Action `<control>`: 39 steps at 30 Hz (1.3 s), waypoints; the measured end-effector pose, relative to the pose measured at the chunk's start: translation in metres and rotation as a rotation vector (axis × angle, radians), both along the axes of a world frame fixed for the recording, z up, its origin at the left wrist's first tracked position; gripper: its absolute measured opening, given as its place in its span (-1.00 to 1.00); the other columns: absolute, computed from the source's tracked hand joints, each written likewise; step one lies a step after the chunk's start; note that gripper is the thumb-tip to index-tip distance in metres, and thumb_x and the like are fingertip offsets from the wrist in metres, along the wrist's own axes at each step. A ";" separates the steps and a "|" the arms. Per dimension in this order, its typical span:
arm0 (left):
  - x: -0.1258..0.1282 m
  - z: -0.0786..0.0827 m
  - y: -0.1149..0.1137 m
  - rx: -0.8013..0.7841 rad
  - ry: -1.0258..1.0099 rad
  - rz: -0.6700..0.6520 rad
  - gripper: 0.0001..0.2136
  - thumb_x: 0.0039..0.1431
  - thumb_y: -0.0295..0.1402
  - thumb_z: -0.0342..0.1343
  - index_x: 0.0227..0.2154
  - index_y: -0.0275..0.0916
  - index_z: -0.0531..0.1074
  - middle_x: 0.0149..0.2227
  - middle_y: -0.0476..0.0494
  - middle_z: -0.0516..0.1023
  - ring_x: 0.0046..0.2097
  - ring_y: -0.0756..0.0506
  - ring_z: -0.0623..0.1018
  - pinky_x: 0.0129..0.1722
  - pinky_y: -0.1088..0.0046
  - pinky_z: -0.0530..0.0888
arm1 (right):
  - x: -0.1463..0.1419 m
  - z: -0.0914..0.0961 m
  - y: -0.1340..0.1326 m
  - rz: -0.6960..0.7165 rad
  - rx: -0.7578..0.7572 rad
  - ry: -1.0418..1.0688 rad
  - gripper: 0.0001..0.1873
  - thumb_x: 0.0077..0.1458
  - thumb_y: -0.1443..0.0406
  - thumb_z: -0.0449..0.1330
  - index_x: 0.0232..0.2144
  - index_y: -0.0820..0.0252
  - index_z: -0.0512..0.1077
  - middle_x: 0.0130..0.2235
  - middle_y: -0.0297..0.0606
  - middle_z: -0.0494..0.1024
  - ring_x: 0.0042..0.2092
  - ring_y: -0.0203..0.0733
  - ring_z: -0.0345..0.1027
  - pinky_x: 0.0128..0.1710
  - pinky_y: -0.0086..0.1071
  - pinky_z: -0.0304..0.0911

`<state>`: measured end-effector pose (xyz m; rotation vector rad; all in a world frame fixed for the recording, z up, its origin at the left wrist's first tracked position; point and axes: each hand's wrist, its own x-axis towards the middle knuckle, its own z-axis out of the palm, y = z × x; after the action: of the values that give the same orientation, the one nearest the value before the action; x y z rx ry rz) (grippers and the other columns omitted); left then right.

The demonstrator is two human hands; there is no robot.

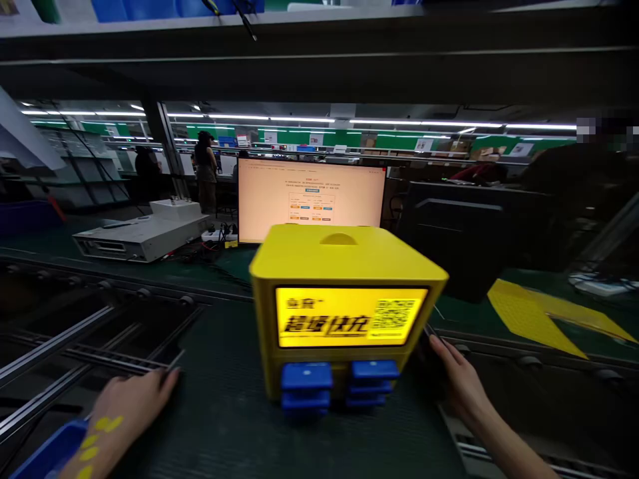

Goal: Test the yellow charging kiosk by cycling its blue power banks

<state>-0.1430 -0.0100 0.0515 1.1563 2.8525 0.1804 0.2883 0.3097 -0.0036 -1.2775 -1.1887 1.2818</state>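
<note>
Lower left of frame: the left hand (130, 404) lies flat, fingers extended, on the dark pallet (219, 412), holding nothing. Lower right: the right hand (462, 379) rests open at the pallet edge, just beside the yellow charging station (344, 293) at centre. The station looks rigid, smooth and probably heavy; grip low on both side walls, avoiding the lit screen (349, 317) and blue power banks (339, 384). Behind stands a monitor (310, 196).

Lit monitor (310, 199) behind, grey device (142, 236) far left, yellow sheet (539, 314) right, a person (205, 169) way back.
</note>
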 end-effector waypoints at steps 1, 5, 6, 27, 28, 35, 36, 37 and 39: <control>0.013 -0.002 0.003 -0.059 -0.007 -0.006 -0.50 0.13 0.03 -0.26 -0.41 -0.23 0.46 -0.59 0.01 0.50 -0.37 -0.18 0.53 -0.11 0.16 0.34 | 0.001 -0.001 -0.011 -0.014 -0.052 0.165 -0.36 -0.29 -0.02 0.32 -0.15 0.19 0.42 -0.22 -0.23 0.54 -0.22 -0.02 0.42 -0.35 -0.31 0.39; 0.077 -0.019 0.025 0.018 -0.346 -0.110 -0.56 0.19 -0.05 -0.30 -0.11 -0.16 0.36 -0.20 -0.15 0.56 -0.10 -0.26 0.51 -0.12 0.22 0.36 | 0.030 -0.003 -0.023 -0.211 -0.053 0.426 -0.54 -0.39 0.11 0.33 -0.35 0.15 0.43 -0.35 -0.36 0.51 -0.29 -0.12 0.36 -0.39 -0.38 0.36; 0.092 -0.025 0.032 0.089 -0.452 -0.143 -0.56 0.20 -0.06 -0.30 -0.04 -0.14 0.31 -0.12 -0.15 0.53 -0.05 -0.24 0.49 -0.09 0.24 0.36 | 0.044 -0.003 -0.020 -0.266 -0.017 0.435 -0.55 -0.39 0.12 0.32 -0.34 0.12 0.42 -0.34 -0.39 0.50 -0.27 -0.13 0.35 -0.37 -0.39 0.36; 0.272 -0.052 0.162 0.771 -0.626 -0.409 -0.10 -0.03 -0.24 0.17 0.26 -0.17 -0.29 0.29 -0.25 -0.06 0.29 -0.21 0.02 0.27 0.17 0.06 | 0.109 -0.006 0.003 -0.234 0.131 -0.158 -0.23 -0.44 -0.11 0.35 -0.16 0.15 0.44 -0.07 -0.11 0.45 0.02 0.29 0.23 -0.03 0.02 0.20; 0.271 -0.051 0.164 0.778 -0.626 -0.401 -0.10 -0.05 -0.25 0.18 0.26 -0.18 -0.27 0.28 -0.26 -0.05 0.29 -0.21 0.04 0.26 0.18 0.07 | 0.117 -0.007 0.004 -0.227 0.154 -0.322 -0.23 -0.39 -0.14 0.31 -0.13 0.13 0.44 -0.03 -0.09 0.42 0.01 0.33 0.22 -0.03 0.07 0.17; 0.274 -0.046 0.160 0.759 -0.671 -0.355 -0.01 -0.15 -0.28 0.28 0.26 -0.14 -0.25 0.28 -0.18 -0.05 0.27 -0.19 0.09 0.23 0.25 0.14 | 0.137 -0.023 0.008 -0.195 0.443 -1.031 -0.23 -0.04 -0.18 -0.14 -0.01 0.22 0.33 -0.07 -0.01 0.41 -0.08 0.19 0.32 -0.10 -0.01 0.23; 0.275 -0.045 0.160 0.774 -0.665 -0.367 -0.02 -0.15 -0.26 0.28 0.26 -0.15 -0.23 0.28 -0.18 -0.05 0.27 -0.19 0.07 0.24 0.26 0.13 | 0.133 -0.023 0.007 -0.219 0.499 -1.039 -0.23 -0.02 -0.17 -0.16 -0.01 0.26 0.33 -0.07 0.03 0.40 -0.04 0.21 0.28 -0.05 0.03 0.19; 0.275 -0.044 0.160 0.796 -0.666 -0.377 -0.05 -0.13 -0.24 0.27 0.26 -0.15 -0.22 0.28 -0.18 -0.06 0.28 -0.19 0.05 0.24 0.26 0.12 | 0.129 -0.022 0.005 -0.241 0.557 -1.021 -0.24 0.00 -0.14 -0.17 -0.01 0.30 0.33 -0.06 0.08 0.38 0.00 0.23 0.25 -0.01 0.05 0.15; 0.276 -0.042 0.162 0.841 -0.702 -0.365 -0.11 -0.06 -0.16 0.23 0.25 -0.14 -0.19 0.28 -0.20 -0.07 0.28 -0.21 0.05 0.24 0.23 0.12 | 0.116 -0.019 -0.001 -0.242 0.649 -0.891 -0.30 0.06 -0.07 -0.17 0.02 0.33 0.30 0.00 0.09 0.35 0.07 0.20 0.18 0.06 0.01 0.09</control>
<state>0.1334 0.1519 0.0098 1.3072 1.9007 1.5044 0.4043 0.3089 -0.0227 -1.4407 -1.7830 0.0473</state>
